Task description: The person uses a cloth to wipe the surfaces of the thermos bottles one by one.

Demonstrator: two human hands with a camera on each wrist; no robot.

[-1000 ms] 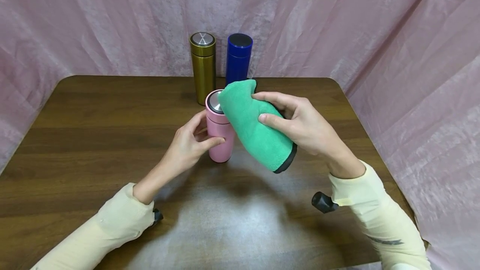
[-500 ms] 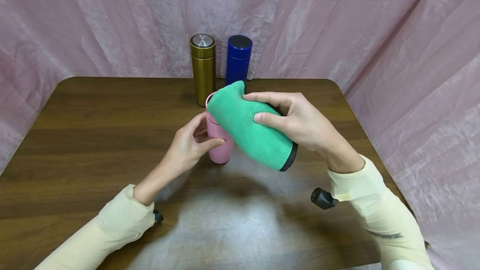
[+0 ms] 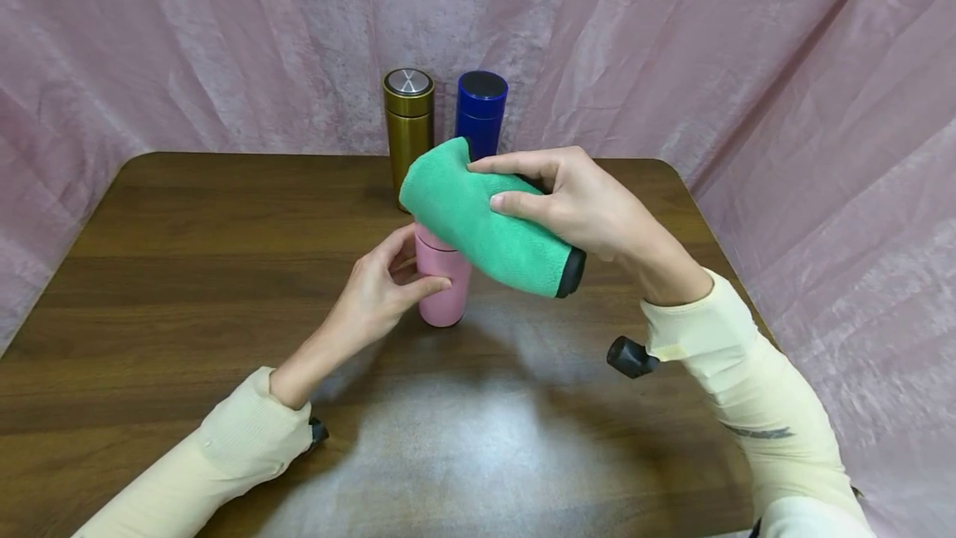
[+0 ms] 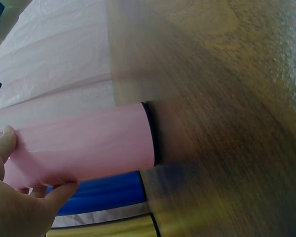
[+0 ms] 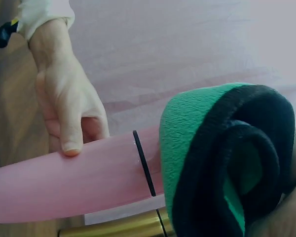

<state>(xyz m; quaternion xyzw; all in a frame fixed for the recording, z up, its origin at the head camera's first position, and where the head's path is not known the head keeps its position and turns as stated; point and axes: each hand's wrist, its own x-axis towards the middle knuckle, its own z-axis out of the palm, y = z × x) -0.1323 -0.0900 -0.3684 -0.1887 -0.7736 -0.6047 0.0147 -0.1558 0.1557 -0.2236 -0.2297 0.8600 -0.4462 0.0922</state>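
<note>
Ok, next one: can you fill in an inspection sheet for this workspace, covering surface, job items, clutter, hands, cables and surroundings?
Surface: wood-grain table, bright glare on its near part.
Job items: pink bottle upright; green cloth with dark edging hides its lid in the head view; contact between them can't be confirmed.
Clutter: gold bottle and blue bottle, standing behind the pink one.
Hands: left hand holds the pink bottle's side; right hand grips the cloth between thumb and fingers.
Cables: nothing seen.
Surroundings: pink curtain behind and to the right of the table.
</note>
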